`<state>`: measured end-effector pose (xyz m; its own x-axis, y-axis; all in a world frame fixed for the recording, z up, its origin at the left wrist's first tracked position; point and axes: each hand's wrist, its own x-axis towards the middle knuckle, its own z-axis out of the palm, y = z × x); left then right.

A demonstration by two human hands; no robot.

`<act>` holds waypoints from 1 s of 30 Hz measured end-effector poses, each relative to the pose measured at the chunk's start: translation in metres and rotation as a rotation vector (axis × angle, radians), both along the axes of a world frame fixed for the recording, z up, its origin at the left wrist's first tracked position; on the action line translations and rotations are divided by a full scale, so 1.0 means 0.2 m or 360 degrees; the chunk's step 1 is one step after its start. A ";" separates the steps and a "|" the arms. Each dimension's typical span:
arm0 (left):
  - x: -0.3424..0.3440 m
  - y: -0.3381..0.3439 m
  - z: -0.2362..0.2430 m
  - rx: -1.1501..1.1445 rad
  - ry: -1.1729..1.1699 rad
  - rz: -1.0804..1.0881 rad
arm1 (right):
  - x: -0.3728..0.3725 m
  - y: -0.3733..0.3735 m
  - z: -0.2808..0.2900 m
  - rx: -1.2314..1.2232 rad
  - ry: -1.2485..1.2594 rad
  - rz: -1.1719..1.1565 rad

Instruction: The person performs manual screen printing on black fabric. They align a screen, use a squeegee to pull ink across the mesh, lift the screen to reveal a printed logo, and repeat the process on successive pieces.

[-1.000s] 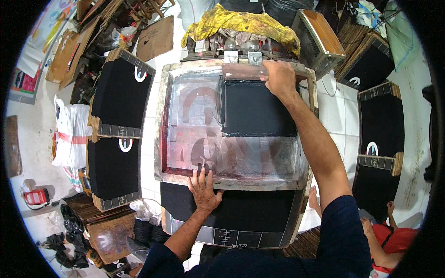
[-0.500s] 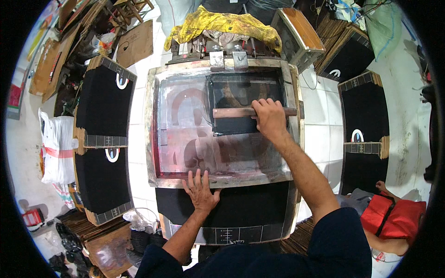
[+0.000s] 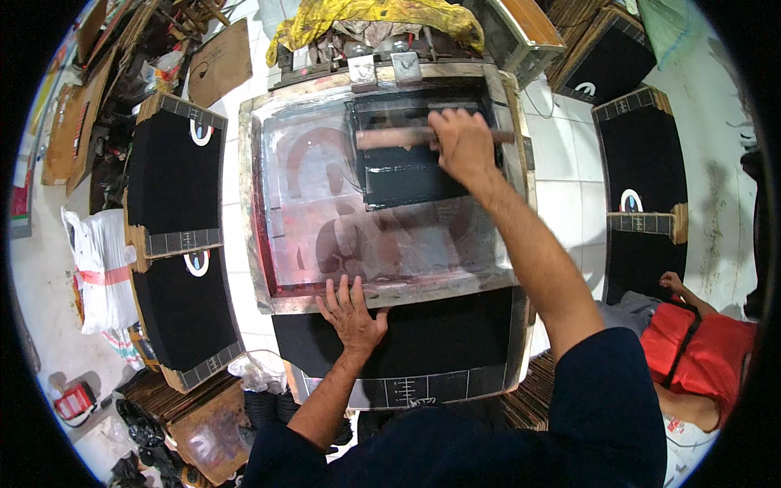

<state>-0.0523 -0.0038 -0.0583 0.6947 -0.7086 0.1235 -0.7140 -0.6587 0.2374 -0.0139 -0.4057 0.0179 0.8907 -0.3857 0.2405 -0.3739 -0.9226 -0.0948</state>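
A wooden-framed printing screen point(image 3: 455, 290) lies in front of me, its mesh showing dark curved shapes and reddish smears along the left side. My right hand point(image 3: 465, 150) is closed around the wooden handle of a squeegee point(image 3: 394, 137), held crosswise over the screen's far right part. Around and nearer than the squeegee, a rectangle of glossy black ink point(image 3: 415, 185) covers the mesh. At the near edge of the frame rests my left hand point(image 3: 355, 317), fingers spread and flat on the wood. Black fabric point(image 3: 423, 337) on a board shows beneath the screen's near side.
Metal hinge clamps point(image 3: 406, 68) hold the frame's far side, with a yellow cloth point(image 3: 374, 23) behind. Boards with black panels stand at left point(image 3: 175, 183) and right point(image 3: 643, 154). A person in red point(image 3: 709, 358) is at the lower right. A wooden-topped cabinet point(image 3: 529, 28) stands far right.
My right hand has pushed the squeegee away from me, toward the hinged side, and more of the black ink area shows behind it. My left hand stays on the frame. The whole view has shifted slightly.
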 end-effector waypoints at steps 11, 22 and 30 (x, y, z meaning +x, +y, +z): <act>0.02 -0.02 0.05 -0.0139 -0.0081 -0.0032 | -0.36 0.35 0.03 0.0015 0.0038 -0.0005; 0.21 -0.03 0.30 -0.0344 0.0149 -0.0349 | -0.24 0.15 0.16 0.0145 -0.0125 0.0023; 0.21 -0.06 0.32 -0.0338 0.0207 -0.0311 | -0.25 0.16 0.09 0.0241 0.0052 0.0041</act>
<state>-0.0105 -0.0150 0.0062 0.5678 -0.7980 0.2023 -0.7768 -0.4380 0.4525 -0.0641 -0.3739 0.0366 0.9072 -0.3922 0.1521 -0.3553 -0.9080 -0.2218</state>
